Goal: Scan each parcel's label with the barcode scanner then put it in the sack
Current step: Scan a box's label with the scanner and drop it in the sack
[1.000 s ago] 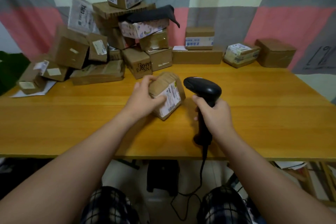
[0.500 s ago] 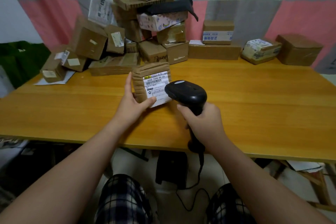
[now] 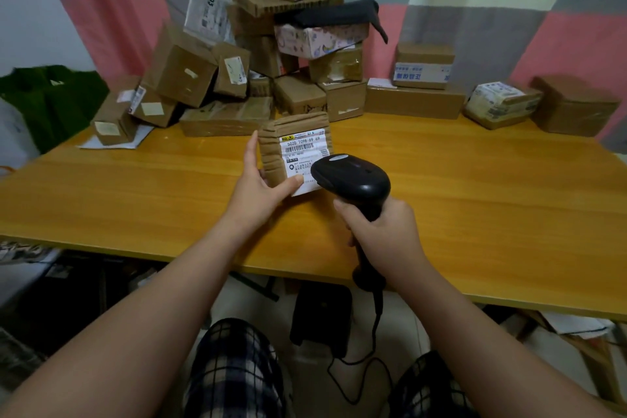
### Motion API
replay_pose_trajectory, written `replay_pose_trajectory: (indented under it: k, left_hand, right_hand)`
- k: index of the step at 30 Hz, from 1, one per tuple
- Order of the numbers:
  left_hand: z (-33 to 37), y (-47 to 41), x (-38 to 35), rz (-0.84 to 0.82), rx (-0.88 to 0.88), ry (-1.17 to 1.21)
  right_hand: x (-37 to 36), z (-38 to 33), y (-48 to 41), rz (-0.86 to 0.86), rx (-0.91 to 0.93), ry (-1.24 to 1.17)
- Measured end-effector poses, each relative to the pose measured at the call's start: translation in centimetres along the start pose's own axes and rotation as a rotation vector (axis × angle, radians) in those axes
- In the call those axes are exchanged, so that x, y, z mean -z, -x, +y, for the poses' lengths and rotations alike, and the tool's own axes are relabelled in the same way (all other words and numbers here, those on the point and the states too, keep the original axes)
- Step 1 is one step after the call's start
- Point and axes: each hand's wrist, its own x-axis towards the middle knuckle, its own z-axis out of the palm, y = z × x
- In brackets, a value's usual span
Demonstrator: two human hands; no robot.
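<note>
Small tape-wrapped brown parcel point(image 3: 294, 149) — our left hand point(image 3: 261, 190) grips it, right hand point(image 3: 383, 231) clasps the black handheld barcode scanner point(image 3: 351, 176) — we keep the white label point(image 3: 303, 159) square, steady.

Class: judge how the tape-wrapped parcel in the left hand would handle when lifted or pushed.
Probably light: the left hand alone holds the parcel upright. Likely fairly stiff, as it shows a boxy shape in that grip. Its ridged tape wrap may be somewhat slippery.
</note>
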Motion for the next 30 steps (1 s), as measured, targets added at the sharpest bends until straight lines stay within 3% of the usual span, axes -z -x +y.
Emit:
replay_pose_trajectory:
  k: [5, 13, 18, 21, 24, 30]
  left_hand:
    - [0.3, 4.0, 3.7, 0.15, -0.019, 0.071]
    - [-3.4, 18.3, 16.6, 0.61, 0.042, -0.103]
    - [-7.4, 27.0, 23.1, 0.851, 0.206, -0.209]
    - [-9.7, 30.9, 26.0, 1.003, 0.318, -0.223]
    - [-11.7, 33.8, 28.2, 1.113, 0.463, -0.293]
    - [-15.6, 36.2, 30.4, 1.013, 0.608, -0.328]
  right_hand:
    - [-3.1, -1.2, 0.3, -0.157, 0.073, -0.052]
    - [-14.4, -5.0, 4.9, -0.59, 0.189, -0.146]
    - [-23.3, -4.7, 9.1, -0.913, 0.023, -0.198]
    - [-28.0, -3.9, 11.2, -0.977, -0.024, -0.147]
    - [-32.5, -3.2, 12.6, -0.917, 0.086, -0.041]
    - [-38.7, -0.8, 16.5, -0.972, 0.214, 0.286]
